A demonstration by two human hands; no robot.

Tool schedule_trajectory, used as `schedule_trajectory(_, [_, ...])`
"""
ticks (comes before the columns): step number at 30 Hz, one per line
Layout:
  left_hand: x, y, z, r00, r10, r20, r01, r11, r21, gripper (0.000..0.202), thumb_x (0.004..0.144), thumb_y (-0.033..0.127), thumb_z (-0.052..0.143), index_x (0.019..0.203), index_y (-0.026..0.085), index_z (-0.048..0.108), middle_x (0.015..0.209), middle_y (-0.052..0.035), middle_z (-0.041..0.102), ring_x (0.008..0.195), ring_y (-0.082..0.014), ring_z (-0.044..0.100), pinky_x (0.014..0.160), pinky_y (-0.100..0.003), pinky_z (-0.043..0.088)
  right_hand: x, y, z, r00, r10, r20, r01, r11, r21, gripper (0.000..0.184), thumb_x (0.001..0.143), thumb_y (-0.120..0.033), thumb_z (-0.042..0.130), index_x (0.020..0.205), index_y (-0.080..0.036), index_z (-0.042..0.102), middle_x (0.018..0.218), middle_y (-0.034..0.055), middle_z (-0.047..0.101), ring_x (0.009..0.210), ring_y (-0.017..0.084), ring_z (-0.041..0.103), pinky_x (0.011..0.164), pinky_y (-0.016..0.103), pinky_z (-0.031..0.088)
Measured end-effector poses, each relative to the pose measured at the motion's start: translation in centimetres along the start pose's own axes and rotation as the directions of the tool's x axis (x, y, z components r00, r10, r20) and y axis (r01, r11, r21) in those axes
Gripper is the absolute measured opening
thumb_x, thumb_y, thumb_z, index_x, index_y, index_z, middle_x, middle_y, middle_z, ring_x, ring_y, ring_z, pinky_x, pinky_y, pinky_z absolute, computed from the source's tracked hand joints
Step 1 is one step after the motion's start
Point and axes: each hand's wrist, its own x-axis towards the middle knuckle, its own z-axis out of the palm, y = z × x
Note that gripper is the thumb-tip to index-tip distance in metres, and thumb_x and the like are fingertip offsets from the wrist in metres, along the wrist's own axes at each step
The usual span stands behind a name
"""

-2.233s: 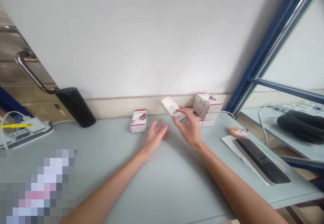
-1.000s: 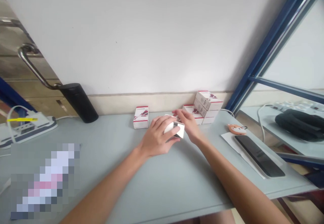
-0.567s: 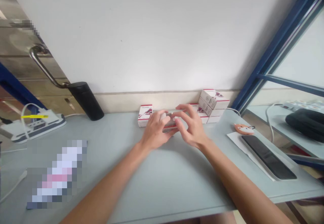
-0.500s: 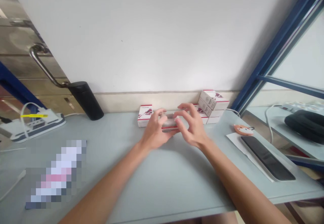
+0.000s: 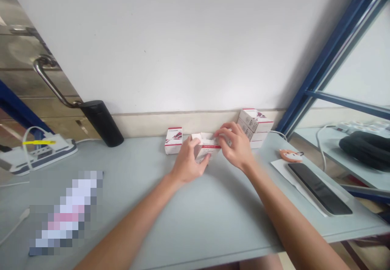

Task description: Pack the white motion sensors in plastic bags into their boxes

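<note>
A small white cardboard box [image 5: 207,152] with a red stripe stands on the table, its top open and flaps up. My left hand [image 5: 187,160] grips it from the left, thumb on the near face. At the box's right end my right hand [image 5: 234,144] has its fingers curled closed on the edge or flap; the fingertips are partly hidden. To the left stands a similar white and red box [image 5: 174,140]. Behind my right hand, on the right, is a stack of such boxes [image 5: 255,125] against the wall.
A black cylindrical bottle [image 5: 102,123] stands at the back left, near a power strip [image 5: 45,156] with cables. On the right lie a phone [image 5: 318,188], white paper [image 5: 278,166] and an orange-and-white item [image 5: 291,155]. A blurred-out object [image 5: 67,211] lies at the left.
The box in my left hand has turned so its lettered face and raised flaps show. My right hand has closed in on the box's right end.
</note>
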Motion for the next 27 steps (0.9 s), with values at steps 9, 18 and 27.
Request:
schedule_trajectory(9, [-0.3,0.1,0.3,0.885,-0.152,0.44,0.131,0.988,0.078,0.078,0.096,0.02,0.064,0.163,0.038,0.028,0.151,-0.0111,0.051,0.132,-0.0316,0.058,0.11,-0.052,0.05,0.1,5.4,-0.9,0.89,0.24,0.387,-0.272,0.962,0.028,0.017,0.087,-0.026,0.064,0.094,-0.026,0.079,0.119,0.005,0.073,0.104,0.025,0.069,0.085,0.035,0.052])
schedule_trajectory(18, [0.6,0.2,-0.9,0.838,-0.319,0.443,0.299,0.947,0.116,0.067,0.096,0.027,0.062,0.159,0.034,0.04,0.158,-0.0107,0.045,0.131,-0.0325,0.059,0.108,-0.051,0.051,0.4,6.7,-0.2,0.914,0.401,0.054,-0.401,0.878,0.261,0.023,0.093,-0.04,0.056,0.095,-0.022,0.07,0.108,0.0089,0.072,0.089,0.024,0.069,0.078,0.038,0.056])
schedule_trajectory(27, [1.2,-0.4,-2.0,0.867,-0.307,0.392,0.258,0.95,0.174,0.062,0.097,0.032,0.056,0.157,0.021,0.047,0.132,-0.0125,0.069,0.134,-0.036,0.051,0.115,-0.055,0.04,0.8,8.1,-0.9,0.654,0.728,-0.206,-0.384,0.554,0.739,0.036,0.083,-0.058,0.067,0.093,-0.025,0.06,0.077,-0.0029,0.065,0.061,0.017,0.063,0.06,0.034,0.06])
